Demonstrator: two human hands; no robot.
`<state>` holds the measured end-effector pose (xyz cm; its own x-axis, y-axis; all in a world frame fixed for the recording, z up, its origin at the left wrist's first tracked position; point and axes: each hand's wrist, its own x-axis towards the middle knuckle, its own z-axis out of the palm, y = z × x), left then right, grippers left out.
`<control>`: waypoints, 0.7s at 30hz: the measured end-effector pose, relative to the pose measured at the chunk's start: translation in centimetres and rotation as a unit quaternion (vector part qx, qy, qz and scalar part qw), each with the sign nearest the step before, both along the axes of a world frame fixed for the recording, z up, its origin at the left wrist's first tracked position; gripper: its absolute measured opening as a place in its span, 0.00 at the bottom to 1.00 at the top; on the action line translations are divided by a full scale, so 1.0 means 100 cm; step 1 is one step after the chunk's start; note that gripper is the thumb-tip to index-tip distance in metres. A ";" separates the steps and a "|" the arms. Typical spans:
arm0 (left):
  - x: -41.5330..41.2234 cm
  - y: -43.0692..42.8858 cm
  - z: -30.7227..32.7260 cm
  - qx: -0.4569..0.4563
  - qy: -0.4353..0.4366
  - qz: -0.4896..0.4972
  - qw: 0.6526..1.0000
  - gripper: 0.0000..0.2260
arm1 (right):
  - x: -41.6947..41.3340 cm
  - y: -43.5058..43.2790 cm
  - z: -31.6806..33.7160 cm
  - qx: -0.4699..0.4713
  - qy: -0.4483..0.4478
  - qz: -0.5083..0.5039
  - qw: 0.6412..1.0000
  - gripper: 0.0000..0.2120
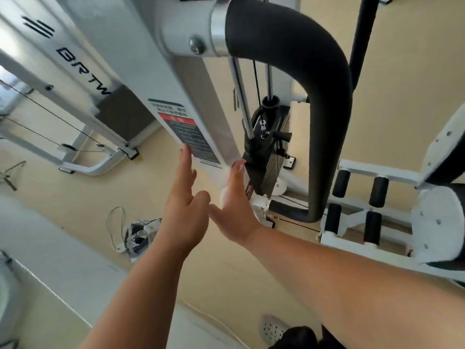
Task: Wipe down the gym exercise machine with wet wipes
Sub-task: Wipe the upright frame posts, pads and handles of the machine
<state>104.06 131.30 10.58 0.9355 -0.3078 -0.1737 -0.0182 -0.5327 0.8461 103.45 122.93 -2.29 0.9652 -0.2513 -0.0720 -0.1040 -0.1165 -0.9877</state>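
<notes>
At the upper left of the frame the white-painted steel exercise machine (141, 34) shows black lettering, and cables run down to its base on the beige floor (75, 197). Moving toward the centre, the machine's white upright beam (224, 137) carries a black-and-red printed warning label (191, 129). The left hand (185, 197) is wide, fingers straight, with one fingertip touching the label's lower left edge; it holds nothing. Just beside it, the right hand (236, 197) lies flat and wide against the lower end of the beam, pressing a crumpled white wet wipe (224, 195) under the palm. Only a strip of the wipe shows at the hand's left edge.

Since the wipe is pinned by a flat palm and not pinched, a quick stroke could let it slide out and drop to the floor. Dragging damp cloth against the label's lower edge might lift or smear it.

To the right of the beam sit the dark metal weight stack (276, 159) and a thin black cable (257, 84). A stroke that overshoots the beam's edge could run fingers into them. Further right, the thick black padded curved bar (327, 96) hangs close overhead and looks easy to bump when leaning in.
</notes>
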 end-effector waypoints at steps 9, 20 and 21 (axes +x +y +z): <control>0.005 0.003 0.037 0.036 -0.059 -0.019 0.997 0.47 | -0.001 -0.015 0.046 -0.064 -0.049 0.033 0.996 0.56; 0.027 0.007 0.050 -0.007 -0.228 -0.047 0.973 0.38 | 0.005 -0.019 0.086 -0.138 -0.166 -0.005 0.976 0.54; 0.031 0.010 0.052 0.007 -0.244 -0.067 0.967 0.34 | 0.006 -0.020 0.081 -0.141 -0.149 -0.006 0.979 0.55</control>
<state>107.19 132.32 15.74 0.8588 -0.4336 0.2727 -0.4833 -0.5095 0.7119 104.04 120.94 5.76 0.9296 -0.2326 0.2858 0.1805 -0.3886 -0.9036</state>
